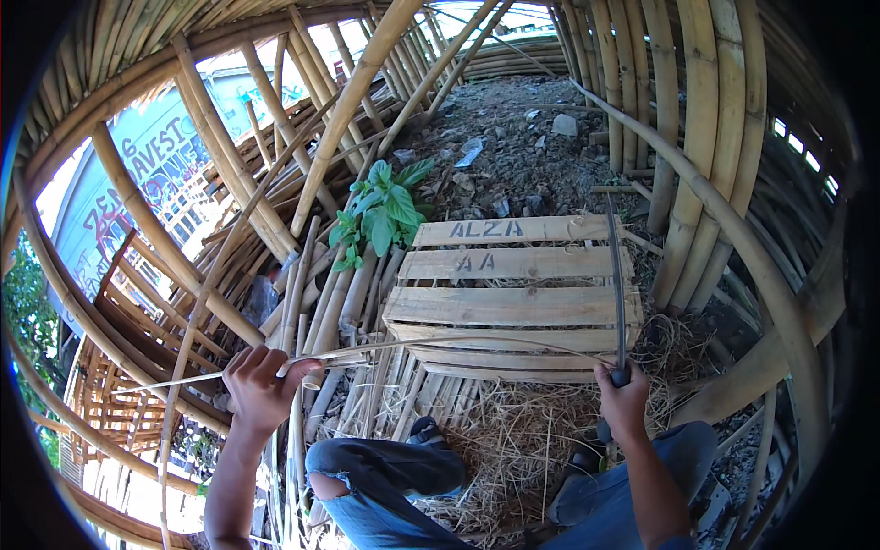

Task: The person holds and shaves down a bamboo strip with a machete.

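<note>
My left hand (260,390) is closed round a long thin bamboo strip (440,341), its thumb pointing right along it. From there the strip bows across in front of a slatted wooden crate (513,305) and reaches my right hand (626,401). That hand grips the dark handle of a long knife (618,284), whose narrow blade points up and away past the crate's right side. The strip's other end sticks out to the left beyond my left fist. Whether my right thumb pins the strip against the knife, I cannot tell.
Straw (500,440) covers the ground around my feet. Cut bamboo poles (344,302) lie left of the crate, beside a leafy green plant (380,211). A slanting bamboo pole (706,188) stands close on the right. Rubble (513,128) lies behind the crate.
</note>
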`<action>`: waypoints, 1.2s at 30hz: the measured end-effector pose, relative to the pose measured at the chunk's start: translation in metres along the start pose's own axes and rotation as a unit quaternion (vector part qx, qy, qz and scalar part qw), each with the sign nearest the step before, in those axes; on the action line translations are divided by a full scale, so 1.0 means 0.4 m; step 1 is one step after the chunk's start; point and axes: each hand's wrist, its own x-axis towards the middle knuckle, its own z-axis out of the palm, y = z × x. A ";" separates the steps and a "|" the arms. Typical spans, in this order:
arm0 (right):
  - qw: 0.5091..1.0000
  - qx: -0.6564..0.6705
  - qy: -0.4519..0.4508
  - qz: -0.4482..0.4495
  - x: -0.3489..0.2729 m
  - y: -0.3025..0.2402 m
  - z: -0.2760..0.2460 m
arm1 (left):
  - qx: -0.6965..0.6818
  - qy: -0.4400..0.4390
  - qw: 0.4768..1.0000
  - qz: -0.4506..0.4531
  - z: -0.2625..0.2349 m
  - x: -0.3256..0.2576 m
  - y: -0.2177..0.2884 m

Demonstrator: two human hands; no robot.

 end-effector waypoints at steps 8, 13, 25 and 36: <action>0.979 0.096 -0.052 0.172 0.022 -0.069 -0.026 | 0.015 0.047 0.997 0.065 0.021 -0.012 -0.006; 0.992 0.077 -0.002 0.105 0.044 0.014 -0.047 | 0.068 0.063 0.985 0.145 0.015 -0.038 -0.067; 0.980 0.070 -0.036 0.185 0.036 -0.040 -0.062 | -0.038 0.017 0.984 0.171 0.034 0.003 -0.131; 0.994 -0.055 -0.032 0.091 0.058 -0.021 -0.063 | 0.061 -0.081 0.936 0.338 0.015 0.188 -0.047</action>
